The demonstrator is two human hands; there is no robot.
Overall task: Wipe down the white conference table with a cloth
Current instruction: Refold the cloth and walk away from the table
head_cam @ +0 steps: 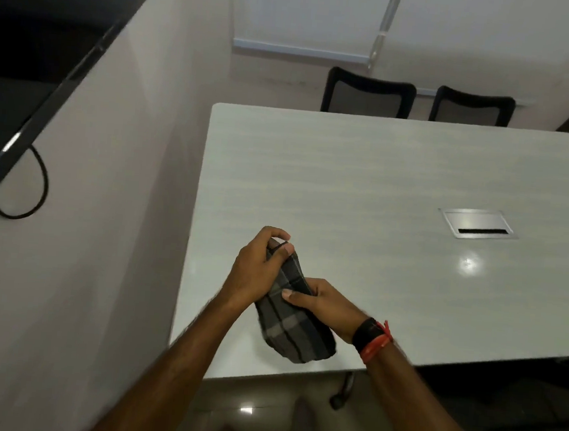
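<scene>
A dark grey checked cloth (292, 329) is bunched between both my hands, held just above the near left corner of the white conference table (365, 181). My left hand (258, 268) pinches its upper end with thumb and fingers. My right hand (327, 305) grips its middle from the right; a black band and red thread sit on that wrist. The cloth's lower end hangs loose over the table's near edge.
A metal cable hatch (477, 223) is set into the table at the right. Two black chairs (369, 94) (471, 108) stand behind the far edge. A dark wall screen (32, 55) with a looped cable (34, 190) hangs on the left wall.
</scene>
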